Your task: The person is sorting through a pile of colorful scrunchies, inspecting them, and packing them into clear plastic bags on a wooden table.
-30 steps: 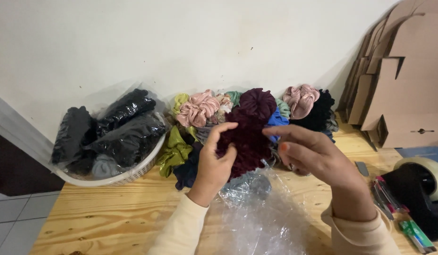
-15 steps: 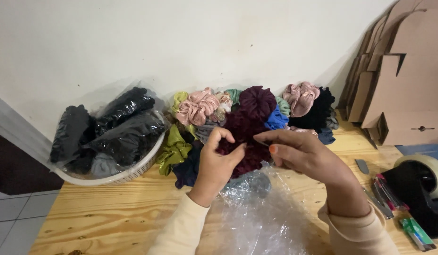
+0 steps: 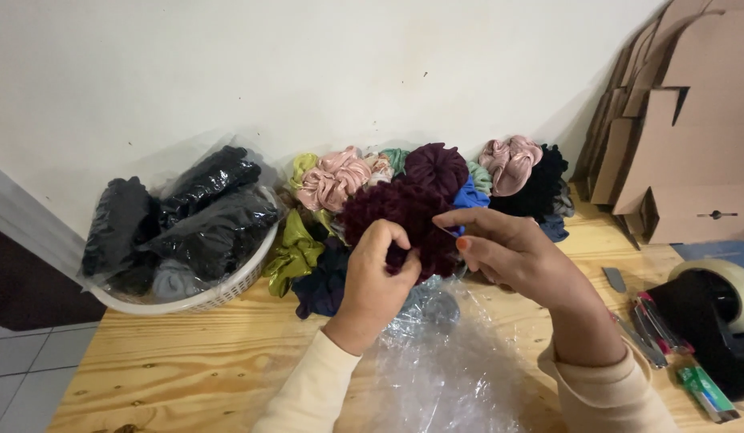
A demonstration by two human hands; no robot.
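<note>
Holding a dark maroon scrunchie (image 3: 404, 224) at the centre of the frame, both hands work above a clear plastic bag (image 3: 452, 369) on the bench (image 3: 171, 361). The left hand (image 3: 376, 277) has its fingers closed on the near lower edge of the scrunchie; the right hand (image 3: 516, 252) pinches its right edge. Neither hand is nearer. Beyond lies a pile of scrunchies (image 3: 436, 172); the basket (image 3: 219, 293) sits at left.

Soft, even indoor light; sharp focus, faint shadows, wide-angle bowing.
</note>
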